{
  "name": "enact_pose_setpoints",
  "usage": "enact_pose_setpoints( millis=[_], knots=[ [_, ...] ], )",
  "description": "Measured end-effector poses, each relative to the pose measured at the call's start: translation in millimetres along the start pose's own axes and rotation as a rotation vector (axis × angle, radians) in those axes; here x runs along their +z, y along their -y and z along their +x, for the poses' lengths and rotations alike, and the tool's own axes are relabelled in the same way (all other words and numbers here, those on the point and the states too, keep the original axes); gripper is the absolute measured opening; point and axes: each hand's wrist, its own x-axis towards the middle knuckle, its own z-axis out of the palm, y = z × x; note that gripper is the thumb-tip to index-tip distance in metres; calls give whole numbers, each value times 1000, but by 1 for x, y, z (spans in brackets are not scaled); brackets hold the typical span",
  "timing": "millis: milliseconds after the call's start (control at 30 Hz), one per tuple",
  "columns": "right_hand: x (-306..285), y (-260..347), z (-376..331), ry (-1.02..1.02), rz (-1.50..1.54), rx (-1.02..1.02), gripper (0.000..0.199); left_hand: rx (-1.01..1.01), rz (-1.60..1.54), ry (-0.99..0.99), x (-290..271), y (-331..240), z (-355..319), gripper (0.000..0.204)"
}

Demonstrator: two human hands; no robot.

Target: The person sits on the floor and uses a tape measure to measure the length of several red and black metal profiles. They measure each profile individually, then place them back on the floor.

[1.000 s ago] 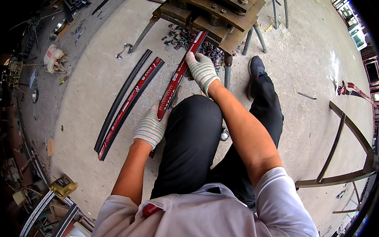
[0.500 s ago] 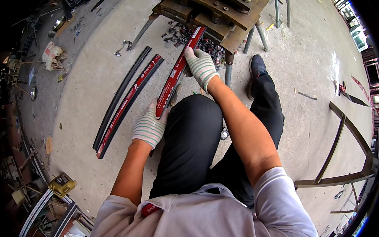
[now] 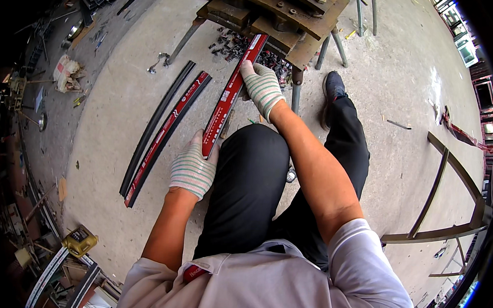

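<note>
My two gloved hands hold one long metal profile bar (image 3: 228, 99) with red printed film on its face, slanting up and away from me. My left hand (image 3: 194, 165) wraps the near end, beside my bent knee. Higher up, my right hand (image 3: 262, 86) grips the bar with the thumb lying on the red face. The bar's far end reaches the front edge of a heavy brown steel press (image 3: 276, 34) with bolted plates; whether it touches cannot be told. To the left, a curved red-filmed profile (image 3: 168, 138) lies on the floor beside a curved black profile (image 3: 156, 127).
Black and red offcuts (image 3: 230, 44) litter the floor under the press, between its metal legs (image 3: 185, 40). At lower left stands a yellow-brown jug (image 3: 80, 241). A curved brown frame (image 3: 450, 234) lies at right. Stacked profiles (image 3: 92, 0) and a white bag (image 3: 69, 74) sit far left.
The bar and both hands have shifted very slightly toward me. Both hands keep their grip, and the profiles on the floor lie as before.
</note>
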Motion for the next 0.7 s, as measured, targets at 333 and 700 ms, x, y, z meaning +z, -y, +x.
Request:
enact_pose_setpoints(
  millis=[333,700],
  knots=[
    [-1,-2,1,-3,72,-8,45,8,44,-8,1,1,0,48],
    [7,-4,8,-61,20,-16,46,-27,40,52,-3,11,15,52]
  ],
)
